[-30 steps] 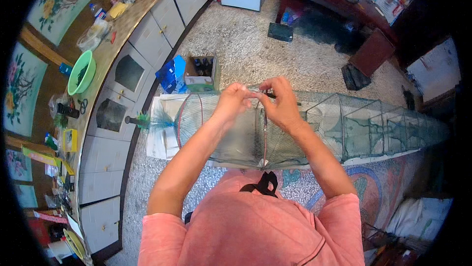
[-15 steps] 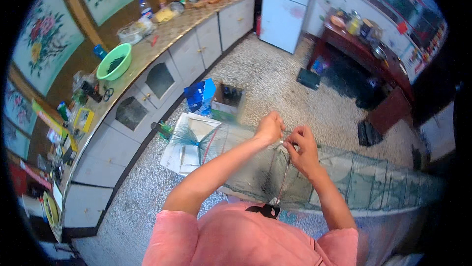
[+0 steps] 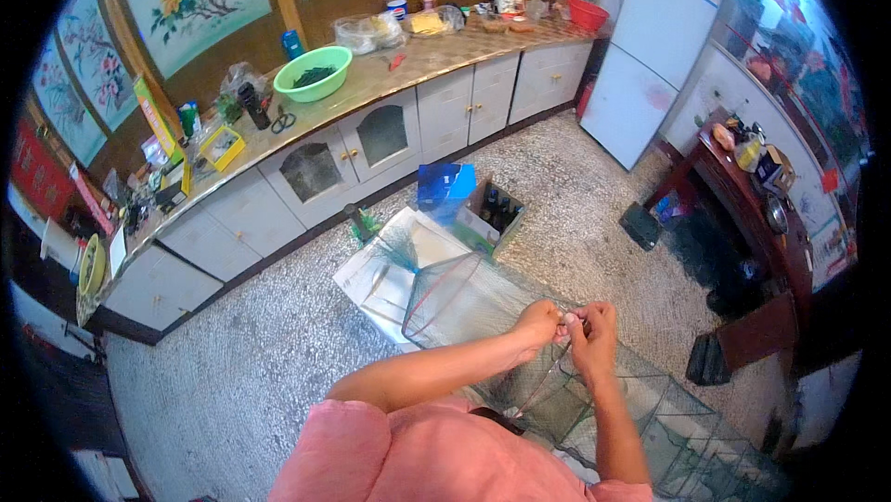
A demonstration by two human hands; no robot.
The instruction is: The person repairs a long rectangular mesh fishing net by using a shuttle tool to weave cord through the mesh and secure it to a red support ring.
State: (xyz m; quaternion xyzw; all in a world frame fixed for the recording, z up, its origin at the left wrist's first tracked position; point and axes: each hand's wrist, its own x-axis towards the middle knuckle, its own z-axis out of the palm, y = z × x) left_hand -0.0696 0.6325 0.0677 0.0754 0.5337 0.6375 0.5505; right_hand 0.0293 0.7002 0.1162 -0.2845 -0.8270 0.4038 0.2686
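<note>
A long green mesh fishing net (image 3: pixel 464 290) with hoops along it stretches in front of me, from the floor at centre to the lower right. My left hand (image 3: pixel 538 328) is closed, its fingertips pressed together above the mesh. Against them, my right hand (image 3: pixel 594 340) pinches the top of a hoop rod (image 3: pixel 546 381) of the net. Something small and pale shows between the fingertips, too small to name. The net's gathered end lies on a white flattened carton (image 3: pixel 379 281), beside a red-edged hoop.
An open box of dark bottles (image 3: pixel 499 210) stands beyond the net, beside a blue carton (image 3: pixel 445 185). Along the left runs a counter (image 3: pixel 399 84) with a green basin (image 3: pixel 314 73) and scissors (image 3: pixel 283 122). A fridge (image 3: pixel 654 47) and dark red table (image 3: pixel 733 177) stand at the far right.
My left hand has come down and across to meet my right fingertips; before, it was raised and apart. The view has swung left, so the room sits farther right.
</note>
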